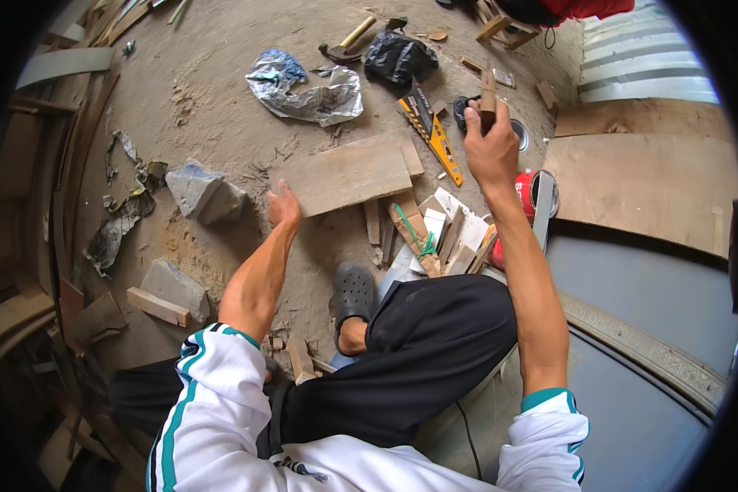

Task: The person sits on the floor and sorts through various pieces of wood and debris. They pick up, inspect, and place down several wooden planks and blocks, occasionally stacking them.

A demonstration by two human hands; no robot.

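A flat wooden board (357, 176) lies in front of me, its right end over a heap of wood offcuts. My left hand (284, 207) grips the board's left end, with the fingers partly hidden. Raised to the right of the board, my right hand (492, 154) is closed round a narrow brown wooden piece (488, 97) that points away from me. Whether this is a tool's handle I cannot make out. Between the board and my right hand lies a yellow and black handsaw (431, 135).
A hammer (348, 45), a black plastic bag (400, 57) and a crumpled silvery sheet (307, 90) lie beyond the board. Broken stone blocks (201, 190) sit at the left. Wood offcuts (439, 234) and a red can (531, 190) are near my knee. Plywood (644, 184) stands right.
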